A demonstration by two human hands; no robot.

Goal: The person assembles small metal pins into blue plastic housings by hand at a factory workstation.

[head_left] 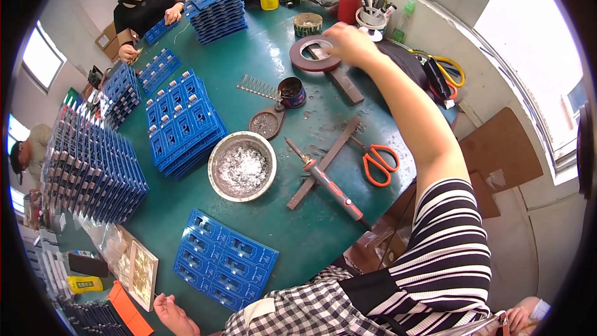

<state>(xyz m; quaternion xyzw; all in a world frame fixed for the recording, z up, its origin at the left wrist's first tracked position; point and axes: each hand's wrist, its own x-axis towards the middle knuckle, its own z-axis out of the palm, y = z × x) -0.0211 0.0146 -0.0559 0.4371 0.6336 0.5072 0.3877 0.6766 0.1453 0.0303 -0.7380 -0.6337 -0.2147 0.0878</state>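
Note:
My right hand [351, 45] is stretched to the far side of the table, over the right edge of a brown tape roll [300, 56]. Its fingers are blurred, and I cannot see whether anything is in them. A dark metal bar [345, 86] lies partly under the roll. At the near left, my left hand [174, 314] has loosely bent fingers, apart and holding nothing. It is close to a wooden-framed tray [144, 277] and a blue circuit-board panel [227, 261]. A soldering iron [333, 190] rests across a flat metal strip [305, 191].
A bowl of silvery scraps [242, 167] stands mid-table, near a small tin [291, 92] and a coiled spring holder [258, 86]. Orange-handled scissors [380, 165] lie rightward. Blue panel stacks [183, 121] fill the left. A co-worker [149, 6] handles a panel at the far left.

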